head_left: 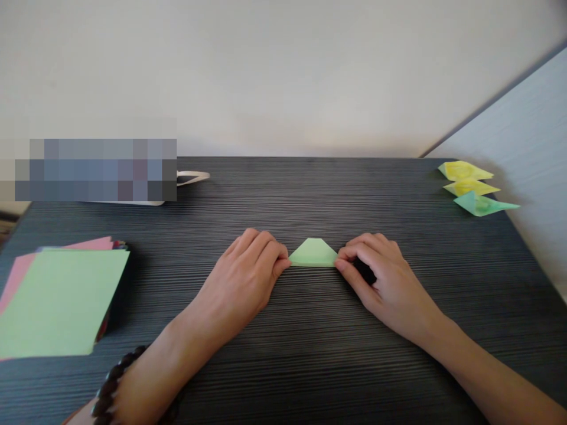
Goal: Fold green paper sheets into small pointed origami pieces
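Note:
A small folded green paper (313,254), shaped like a flat trapezoid, lies on the dark striped table (310,354) in the middle. My left hand (248,271) pinches its left corner with curled fingers. My right hand (381,277) pinches its right corner the same way. Both hands rest on the table top, one on each side of the paper. A dark bead bracelet (115,383) is on my left wrist.
A stack of paper sheets (57,301), green on top with pink beneath, lies at the left edge. Three folded paper boats, two yellow (465,171) and one green (482,204), sit at the far right. A white object (190,177) stands at the back left beside a blurred patch.

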{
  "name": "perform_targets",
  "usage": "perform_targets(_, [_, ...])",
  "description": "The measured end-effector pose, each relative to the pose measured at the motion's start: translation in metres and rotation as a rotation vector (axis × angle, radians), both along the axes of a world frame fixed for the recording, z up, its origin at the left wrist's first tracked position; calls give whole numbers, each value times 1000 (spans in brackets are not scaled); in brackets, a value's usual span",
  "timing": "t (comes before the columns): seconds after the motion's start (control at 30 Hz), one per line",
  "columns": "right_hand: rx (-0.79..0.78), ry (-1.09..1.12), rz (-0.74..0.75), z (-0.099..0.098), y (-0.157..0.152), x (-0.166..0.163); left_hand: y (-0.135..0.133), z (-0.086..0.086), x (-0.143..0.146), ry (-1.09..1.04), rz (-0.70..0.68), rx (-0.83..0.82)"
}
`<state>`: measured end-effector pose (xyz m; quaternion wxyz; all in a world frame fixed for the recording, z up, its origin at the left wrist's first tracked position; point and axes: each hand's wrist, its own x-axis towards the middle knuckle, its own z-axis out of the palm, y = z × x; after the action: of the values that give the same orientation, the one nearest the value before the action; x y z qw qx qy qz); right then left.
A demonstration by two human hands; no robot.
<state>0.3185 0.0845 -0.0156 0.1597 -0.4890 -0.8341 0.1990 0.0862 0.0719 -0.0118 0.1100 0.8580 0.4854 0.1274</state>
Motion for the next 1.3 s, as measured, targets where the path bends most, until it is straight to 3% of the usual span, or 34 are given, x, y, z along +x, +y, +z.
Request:
perform_targets(0.6, [57, -57, -126, -1, 1, -4, -6, 4, 5, -21, 207, -38])
perform_targets(1.1, [-51, -36, -70, 4, 8, 4, -6, 4, 5, -53, 237, -56])
perform_targets(1.3, [-79, -27, -19, 5, 9, 8, -6, 3, 3, -91, 147, -78])
